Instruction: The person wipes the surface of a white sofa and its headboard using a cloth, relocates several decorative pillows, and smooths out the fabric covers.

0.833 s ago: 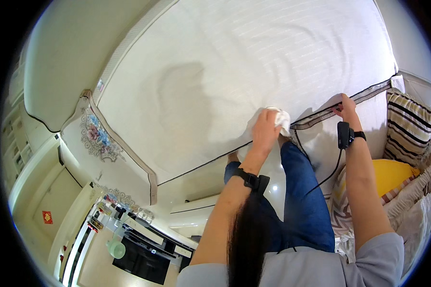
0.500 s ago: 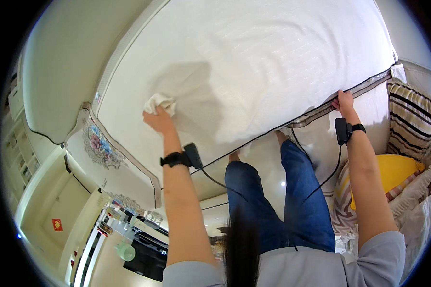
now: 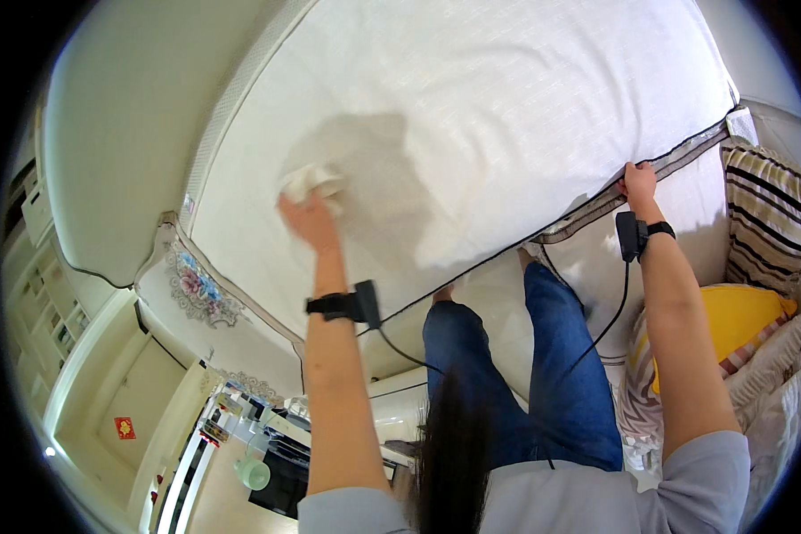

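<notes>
A wide white sofa seat cover [image 3: 507, 116] with dark piping along its near edge spreads before me. Toward its left part, my left hand [image 3: 310, 221] is closed on a crumpled white cloth [image 3: 316, 182] and presses it against the fabric. That hand is slightly blurred, and it covers part of the cloth. At the right, my right hand [image 3: 638, 181] grips the piped edge [image 3: 676, 162] of the seat cover, its fingers curled around the border. Dark straps with small black boxes and cables sit on both wrists.
Left of the cover is a sofa arm [image 3: 173, 294] with floral embroidery. A striped cushion [image 3: 770, 214] and a yellow cushion [image 3: 748, 325] lie at the right. My legs in blue jeans [image 3: 458, 356] stand against the front. A green container [image 3: 252, 473] is at the lower left.
My left hand has moved a little to the right over the cover with the cloth. My right hand keeps its hold on the edge. The view has shifted slightly.
</notes>
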### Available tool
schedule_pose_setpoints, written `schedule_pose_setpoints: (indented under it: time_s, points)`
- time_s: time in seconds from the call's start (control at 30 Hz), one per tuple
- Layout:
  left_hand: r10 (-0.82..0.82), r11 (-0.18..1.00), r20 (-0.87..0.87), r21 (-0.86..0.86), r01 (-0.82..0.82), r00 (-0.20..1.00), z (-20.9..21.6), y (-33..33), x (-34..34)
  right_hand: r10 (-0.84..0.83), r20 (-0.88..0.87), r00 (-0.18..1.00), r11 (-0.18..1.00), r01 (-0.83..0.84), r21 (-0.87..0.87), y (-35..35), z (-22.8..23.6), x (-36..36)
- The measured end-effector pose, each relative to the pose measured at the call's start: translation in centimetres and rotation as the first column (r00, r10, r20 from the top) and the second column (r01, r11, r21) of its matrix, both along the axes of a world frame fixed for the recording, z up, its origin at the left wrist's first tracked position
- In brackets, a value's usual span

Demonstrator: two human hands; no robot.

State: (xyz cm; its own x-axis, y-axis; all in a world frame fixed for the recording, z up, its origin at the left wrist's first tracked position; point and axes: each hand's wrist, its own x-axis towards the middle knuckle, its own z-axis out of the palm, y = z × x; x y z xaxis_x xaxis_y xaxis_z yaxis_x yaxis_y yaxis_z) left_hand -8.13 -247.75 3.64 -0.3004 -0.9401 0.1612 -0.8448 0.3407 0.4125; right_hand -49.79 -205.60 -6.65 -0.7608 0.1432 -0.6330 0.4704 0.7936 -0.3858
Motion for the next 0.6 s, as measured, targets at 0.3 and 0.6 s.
schedule_pose_setpoints:
  time_s: [0.3, 0.6]
  points:
    - [-0.078, 0.996, 0.195, 0.059, 0.067, 0.978, -2.6, 6.1, -3.9, 0.019, -0.012, 1.000, 0.998, -0.018, 0.058, 0.1, -1.5, -0.1]
    - [-0.418, 0.573, -0.446, 0.547, 0.611, 0.792, 4.3, 25.7, -13.2, -0.077, 0.018, 0.997, 0.997, 0.077, -0.020, -0.2, 3.8, 1.7]
